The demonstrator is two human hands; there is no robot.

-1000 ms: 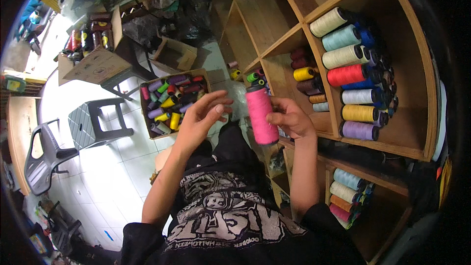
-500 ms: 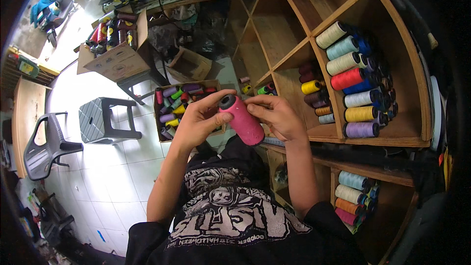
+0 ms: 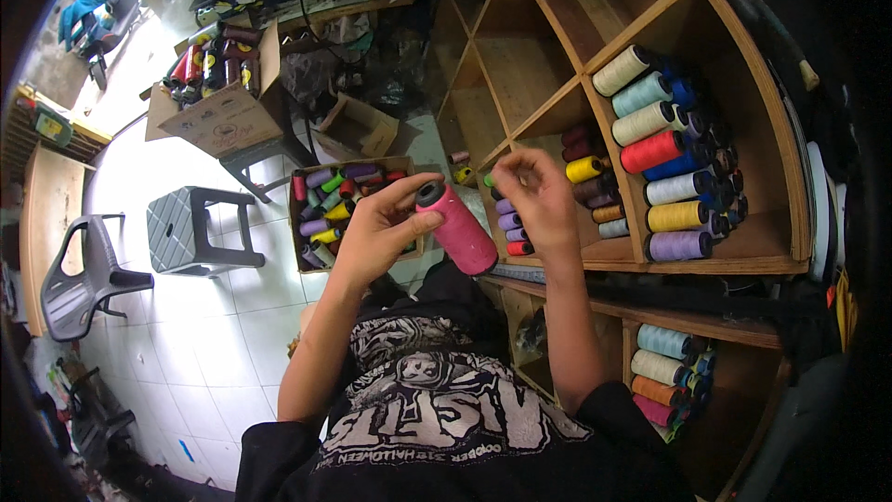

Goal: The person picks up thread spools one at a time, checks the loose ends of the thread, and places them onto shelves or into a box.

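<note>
A tilted pink spool of thread [image 3: 462, 234] with a black core is in front of me. My left hand [image 3: 383, 226] grips it near its upper end, thumb over the side. Apart from the spool, to its right, my right hand [image 3: 537, 197] is raised with thumb and fingertips pinched together. Whatever is in that pinch, perhaps a thread end, is too fine to make out. Behind the right hand, purple and red thread spools [image 3: 510, 222] lie in a shelf compartment.
On the right stands a wooden shelf [image 3: 595, 65] with stacked thread spools [image 3: 676, 188]; more spools [image 3: 662, 367] fill a lower compartment. Left of my hands are a cardboard box of spools [image 3: 305, 223], a grey stool [image 3: 190, 232] and a chair [image 3: 85, 274]. Another spool-filled carton [image 3: 223, 121] sits farther back.
My right hand has come off the pink spool and moved up and to the right, its fingertips pinched. The left hand still holds the spool in nearly the same place.
</note>
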